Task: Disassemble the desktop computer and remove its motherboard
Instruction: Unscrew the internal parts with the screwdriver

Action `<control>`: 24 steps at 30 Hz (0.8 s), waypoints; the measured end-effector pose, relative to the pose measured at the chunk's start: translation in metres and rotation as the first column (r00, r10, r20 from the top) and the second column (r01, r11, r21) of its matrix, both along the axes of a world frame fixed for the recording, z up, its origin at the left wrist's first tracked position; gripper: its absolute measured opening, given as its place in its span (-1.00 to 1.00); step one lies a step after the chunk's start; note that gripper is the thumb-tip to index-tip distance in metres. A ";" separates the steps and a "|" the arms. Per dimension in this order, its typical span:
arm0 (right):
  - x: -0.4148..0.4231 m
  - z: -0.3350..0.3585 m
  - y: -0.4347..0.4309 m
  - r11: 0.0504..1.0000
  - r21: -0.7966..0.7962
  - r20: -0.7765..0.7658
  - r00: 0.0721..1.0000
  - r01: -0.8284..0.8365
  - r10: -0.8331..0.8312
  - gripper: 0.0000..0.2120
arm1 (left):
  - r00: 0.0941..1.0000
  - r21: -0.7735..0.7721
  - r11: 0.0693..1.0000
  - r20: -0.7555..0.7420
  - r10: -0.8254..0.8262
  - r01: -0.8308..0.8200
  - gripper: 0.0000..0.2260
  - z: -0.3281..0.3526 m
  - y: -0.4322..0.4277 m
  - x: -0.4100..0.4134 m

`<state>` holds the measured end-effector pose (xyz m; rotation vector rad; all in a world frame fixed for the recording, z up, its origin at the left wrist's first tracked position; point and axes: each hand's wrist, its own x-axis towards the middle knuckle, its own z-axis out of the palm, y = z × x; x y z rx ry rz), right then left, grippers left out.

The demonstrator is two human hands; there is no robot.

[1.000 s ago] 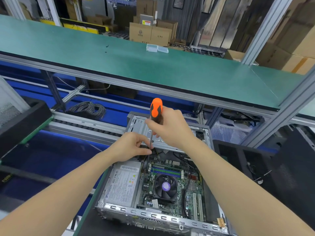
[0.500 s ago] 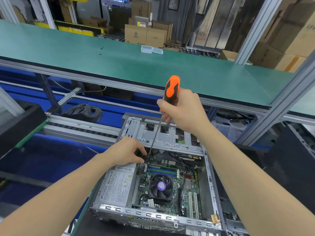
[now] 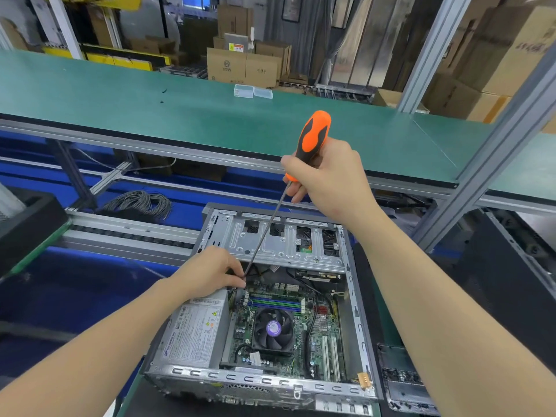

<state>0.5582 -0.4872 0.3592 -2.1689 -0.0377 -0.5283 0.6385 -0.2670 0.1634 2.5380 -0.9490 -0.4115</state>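
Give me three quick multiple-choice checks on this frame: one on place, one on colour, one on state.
1. The power supply sits where in the case?
A. along its left side
B. along its right side
C. outside it

2. The screwdriver handle is
A. blue and white
B. orange and black
C. all yellow

3. The right hand is
A. empty
B. resting on the fan
C. gripping the screwdriver

Answers: 1 A, it lies left of the motherboard. 2 B, orange with black inlays. 3 C, fingers wrap the handle while the left hand pinches at the tip.

Single head-worn view, forward and down, close over the open computer case point(image 3: 355, 296).
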 end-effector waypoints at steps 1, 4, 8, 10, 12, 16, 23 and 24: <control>-0.001 0.001 -0.001 1.000 -0.008 0.005 1.000 0.007 -0.007 -0.81 | 1.000 0.007 1.000 0.000 -0.017 0.017 -0.86 0.001 0.002 0.000; -0.003 0.000 -0.005 0.999 -0.036 0.014 1.000 0.018 -0.017 -0.81 | 0.997 -0.017 0.998 0.034 -0.066 0.067 -0.88 0.006 0.006 -0.002; -0.003 -0.012 -0.005 0.999 -0.043 -0.050 0.999 0.001 -0.003 -0.80 | 0.881 -0.417 0.870 -0.470 0.042 -0.264 -0.66 0.017 0.005 -0.008; -0.001 -0.025 0.000 1.000 -0.013 -0.097 0.995 -0.025 0.023 -0.79 | 0.612 -0.484 0.702 -0.786 -0.088 -0.522 -0.68 0.023 0.000 -0.012; 0.003 -0.040 0.008 0.998 0.028 -0.141 0.988 -0.064 0.067 -0.78 | 0.440 -0.469 0.614 -0.873 -0.211 -0.635 -0.76 0.026 -0.004 -0.016; 0.010 -0.072 0.024 0.986 0.040 -0.198 0.966 -0.160 0.164 -0.77 | 0.472 -0.493 0.595 -0.857 -0.206 -0.635 -0.88 0.022 -0.008 -0.016; 0.035 -0.117 0.041 0.979 -0.004 -0.255 0.947 -0.204 0.196 -0.74 | 0.809 -0.619 0.751 -0.550 -0.206 -0.229 -0.82 0.013 0.008 -0.013; 0.039 -0.121 0.042 0.978 -0.016 -0.260 0.945 -0.210 0.198 -0.74 | 0.850 -0.611 0.770 -0.491 -0.189 -0.181 -0.80 0.012 0.009 -0.014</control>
